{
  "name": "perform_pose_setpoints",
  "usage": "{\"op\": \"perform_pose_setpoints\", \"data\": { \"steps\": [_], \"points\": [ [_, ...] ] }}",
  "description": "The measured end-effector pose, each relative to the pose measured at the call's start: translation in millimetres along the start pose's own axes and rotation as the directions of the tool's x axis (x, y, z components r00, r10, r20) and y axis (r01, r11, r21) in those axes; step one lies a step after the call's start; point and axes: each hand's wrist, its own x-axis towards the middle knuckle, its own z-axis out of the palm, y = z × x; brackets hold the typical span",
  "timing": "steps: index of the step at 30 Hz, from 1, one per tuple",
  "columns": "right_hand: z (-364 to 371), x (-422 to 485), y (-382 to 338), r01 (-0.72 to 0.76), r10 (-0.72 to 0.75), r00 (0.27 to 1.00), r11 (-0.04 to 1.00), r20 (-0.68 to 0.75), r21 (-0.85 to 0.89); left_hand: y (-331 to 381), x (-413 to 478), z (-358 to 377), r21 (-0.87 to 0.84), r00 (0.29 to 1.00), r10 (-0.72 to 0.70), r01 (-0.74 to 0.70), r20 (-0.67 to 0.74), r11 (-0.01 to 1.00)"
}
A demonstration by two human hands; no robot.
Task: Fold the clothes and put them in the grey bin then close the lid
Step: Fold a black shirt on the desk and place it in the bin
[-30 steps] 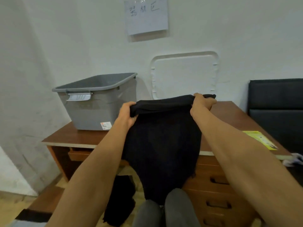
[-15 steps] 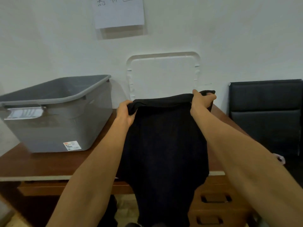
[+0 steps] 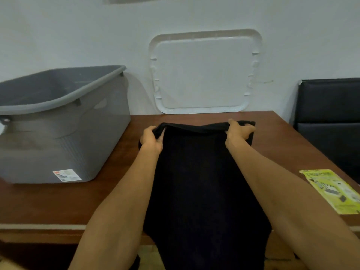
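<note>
Pinching a black garment (image 3: pixel 202 191) by its far edge, left hand (image 3: pixel 151 140) at that edge's left corner and right hand (image 3: pixel 238 132) at its right, fingers (image 3: pixel 160 136) of both curled tight round bunched cloth. Spread over the middle of the worktop (image 3: pixel 116 191), with the gripped edge stretched roughly parallel to the back edge and short of it. Running from there toward the front edge and hanging over it, lower end out of sight below.

Open to a few mishaps from here:
- **Sliding off:** could slip over the front edge once released, dragged by the hanging part, with much of the cloth seemingly past that edge.
- **Folding crooked:** could end up skewed if let down with the right corner further back than the left; looks slightly so now.
- **Hidden creases:** could trap wrinkles underneath, being dark and hard to read.
- **Catching the bin:** could brush the grey bin (image 3: pixel 64 133) if swung that way, standing open on the left part of the worktop, near the left hand.
- **Knocking the lid:** could topple the lid (image 3: pixel 204 75), propped against the wall at the back edge, apart from the garment.

Yellow leaflet (image 3: pixel 331 190) at the right edge, well apart and probably no trouble.

Long axis running front to back across the worktop, from the person toward the wall. Gripped end pointing at the lid, free end pointing down over the front edge. No telling collar end from hem.
</note>
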Motion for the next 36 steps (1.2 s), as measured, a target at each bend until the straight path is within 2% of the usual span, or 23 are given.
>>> {"op": "perform_pose_setpoints", "data": {
  "steps": [6,10,11,13,15,16,17,18,19,20,21,22,23,25,29,31,34,36],
  "points": [
    [9.8,31.7,25.8,-0.054,0.049,0.995,0.997,0.092,0.05,-7.4,35.8,2.2,-0.146,0.997,-0.072,0.072,0.006,0.987],
    [10.7,57.4,39.7,0.044,-0.038,0.987,0.999,0.159,-0.031,-12.8,56.3,12.2,-0.319,1.0,-0.014,0.013,-0.001,0.948],
    [10.5,61.7,41.1,0.096,-0.075,0.977,0.991,0.198,-0.099,-14.4,61.2,12.5,-0.305,1.0,0.007,-0.005,0.004,0.952],
    [11.4,66.0,43.7,0.222,-0.14,0.941,0.943,0.309,-0.249,-19.2,71.6,11.6,-0.166,0.998,0.06,-0.058,0.009,0.984],
    [13.2,67.8,48.6,0.376,-0.222,0.889,0.852,0.4,-0.363,-28.1,78.9,11.3,0.103,0.985,0.173,-0.174,0.024,0.979],
    [14.5,66.7,50.9,0.469,-0.279,0.857,0.772,0.434,-0.429,-32.9,78.3,12.5,0.29,0.962,0.268,-0.272,0.055,0.917],
    [15.6,63.5,52.2,0.561,-0.341,0.816,0.66,0.466,-0.5,-37.1,76.5,14.0,0.5,0.915,0.384,-0.391,0.121,0.773],
    [16.5,60.6,54.2,0.645,-0.401,0.763,0.517,0.507,-0.562,-40.6,73.3,14.1,0.679,0.844,0.48,-0.5,0.241,0.538],
    [17.2,58.1,57.0,0.717,-0.44,0.694,0.356,0.569,-0.599,-43.5,71.1,11.6,0.765,0.769,0.505,-0.578,0.392,0.285],
    [18.9,56.0,60.1,0.774,-0.451,0.616,0.191,0.646,-0.604,-44.5,68.3,8.9,0.779,0.716,0.45,-0.623,0.534,0.066],
    [19.4,53.5,63.2,0.809,-0.417,0.547,0.042,0.726,-0.586,-45.4,65.7,5.3,0.766,0.696,0.352,-0.633,0.626,-0.112],
    [20.9,52.0,65.9,0.825,-0.366,0.503,-0.068,0.783,-0.562,-45.3,64.5,3.2,0.741,0.7,0.246,-0.618,0.671,-0.262],
    [21.4,51.0,67.3,0.824,-0.321,0.488,-0.137,0.812,-0.55,-45.6,64.8,1.4,0.702,0.708,0.152,-0.603,0.69,-0.378],
    [21.2,50.3,67.0,0.817,-0.284,0.493,-0.174,0.822,-0.55,-46.1,66.7,-0.2,0.638,0.701,0.073,-0.593,0.709,-0.491],
    [22.1,51.5,64.6,0.853,-0.221,0.465,-0.148,0.857,-0.501,-50.6,75.7,-0.7,0.587,0.668,0.081,-0.582,0.74,-0.563],
    [23.1,56.2,67.9,0.832,-0.145,0.508,-0.173,0.849,-0.528,-52.0,82.3,-1.7,0.612,0.736,0.048,-0.523,0.675,-0.594],
    [22.6,66.1,72.4,0.722,-0.014,0.676,-0.189,0.737,-0.666,-50.4,89.9,-1.1,0.722,0.898,0.079,-0.292,0.432,-0.627],
    [23.3,69.5,73.4,0.691,0.024,0.712,-0.202,0.702,-0.694,-51.9,95.2,0.3,0.743,0.939,0.115,-0.177,0.323,-0.646]
  ]
}}
